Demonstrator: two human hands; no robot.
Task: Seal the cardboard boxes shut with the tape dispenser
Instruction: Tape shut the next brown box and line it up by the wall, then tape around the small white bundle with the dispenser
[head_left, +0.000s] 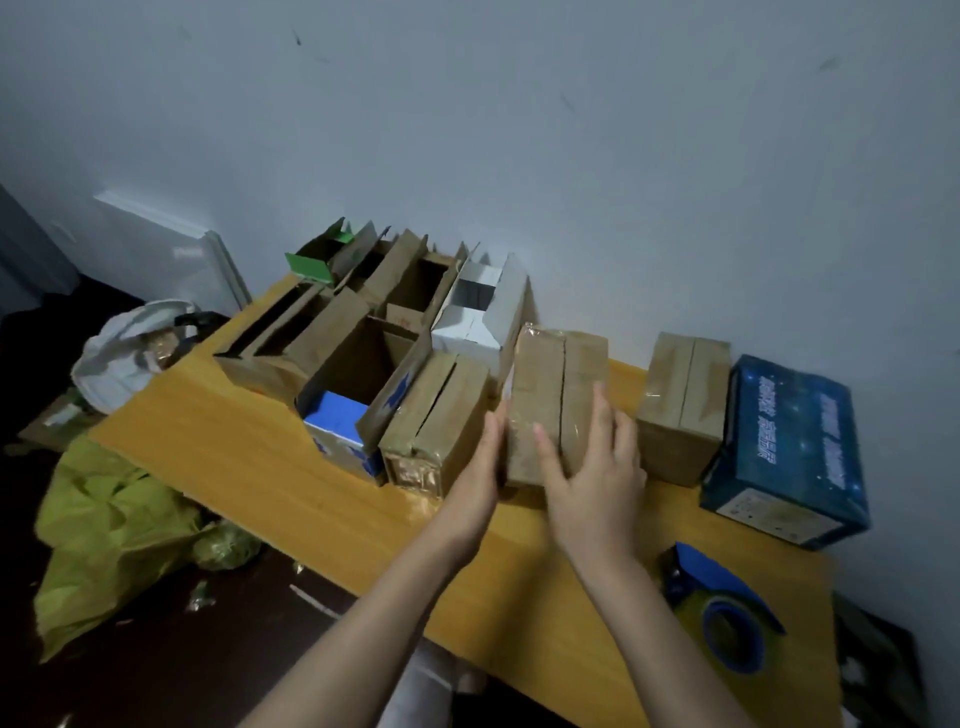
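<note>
A closed brown cardboard box (550, 374) with clear tape on it stands in the middle of the yellow table (249, 457). My left hand (475, 478) presses flat against its left side. My right hand (597, 467) lies on its top and front with fingers spread. The blue tape dispenser (722, 608) rests alone on the table's near right corner. Another closed brown box (436, 415) stands just left of my left hand. A third taped box (680, 405) stands to the right.
Several open boxes (363, 332) crowd the back left of the table, one white (483, 312), one blue and white (337, 431). A dark blue printed box (789, 447) lies at the right by the wall. A yellow-green bag (109, 535) and other bags lie on the floor at left.
</note>
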